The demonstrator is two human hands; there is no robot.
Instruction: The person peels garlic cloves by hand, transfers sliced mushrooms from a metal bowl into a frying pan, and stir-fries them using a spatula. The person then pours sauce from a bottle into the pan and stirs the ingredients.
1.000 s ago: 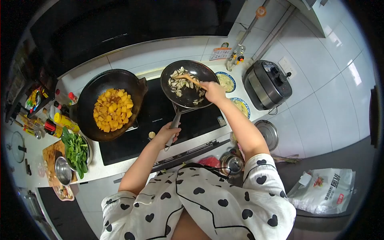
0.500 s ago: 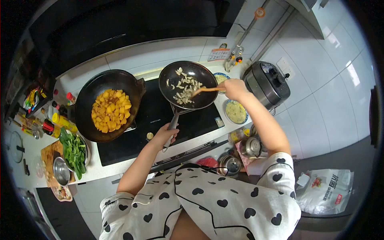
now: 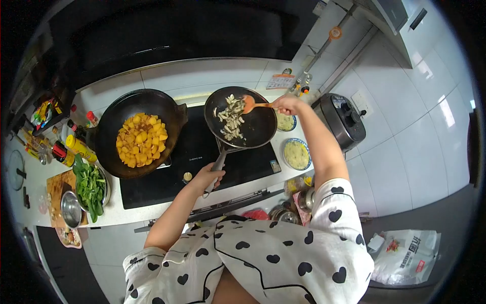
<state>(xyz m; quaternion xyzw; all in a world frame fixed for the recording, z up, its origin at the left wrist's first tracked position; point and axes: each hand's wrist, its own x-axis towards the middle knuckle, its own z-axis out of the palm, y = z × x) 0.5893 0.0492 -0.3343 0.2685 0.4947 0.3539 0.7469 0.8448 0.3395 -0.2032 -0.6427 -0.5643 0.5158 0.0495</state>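
Facing white tiles [image 3: 202, 75] over black cooktop [image 3: 152, 190]: left grip [image 3: 207, 178] wrapped round pan handle [image 3: 219, 162], right grip [image 3: 288, 105] closed round spatula [image 3: 249, 104].

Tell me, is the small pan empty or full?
Neither: the small pan is partly filled. Pale slices lie mostly toward its left, while bare dark surface shows on the right.

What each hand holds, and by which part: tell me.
The left hand grips the frying pan by its grey handle; the right hand holds the spatula by its light-brown handle.
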